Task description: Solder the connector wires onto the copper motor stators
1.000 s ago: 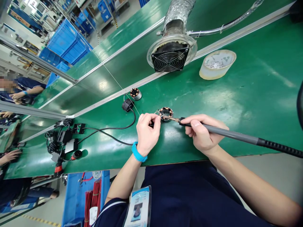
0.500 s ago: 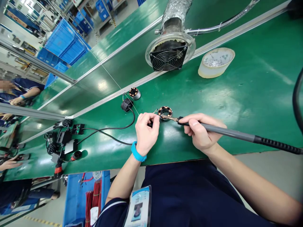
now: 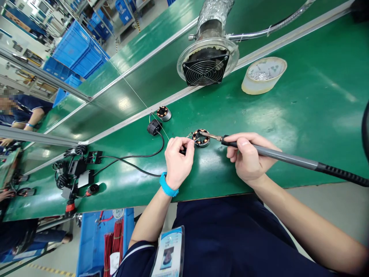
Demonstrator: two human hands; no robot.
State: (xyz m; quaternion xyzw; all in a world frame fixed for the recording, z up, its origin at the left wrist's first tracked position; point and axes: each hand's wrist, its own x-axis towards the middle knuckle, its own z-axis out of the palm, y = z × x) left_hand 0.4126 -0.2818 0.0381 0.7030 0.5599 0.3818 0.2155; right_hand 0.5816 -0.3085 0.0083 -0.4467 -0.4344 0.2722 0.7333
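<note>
In my right hand (image 3: 250,157) is a soldering iron (image 3: 278,154), held like a pen with its tip over the ring of a small motor stator (image 3: 205,144) with copper coils. Whether the tip touches the stator I cannot tell. My left hand (image 3: 179,157) is closed in a pinch at the stator's left side, on a thin solder wire (image 3: 158,124) that comes down from the upper left. A dark part shows partly beneath its fingers. Beyond my left hand, a second stator (image 3: 165,114) stands by a round black housing (image 3: 154,127) with a cable.
A fume extractor (image 3: 204,71) with a fan grille hangs over the green bench (image 3: 317,127). To its right stands an oval tub (image 3: 256,87) of silvery bits. Cables and adapters (image 3: 77,167) lie left; a blue bin (image 3: 96,234) with red wires stands below. Another person sits far left.
The soldering iron's tip has shifted from the stator's near left side towards its far side, as my right hand drew slightly right. My left hand has stayed in place.
</note>
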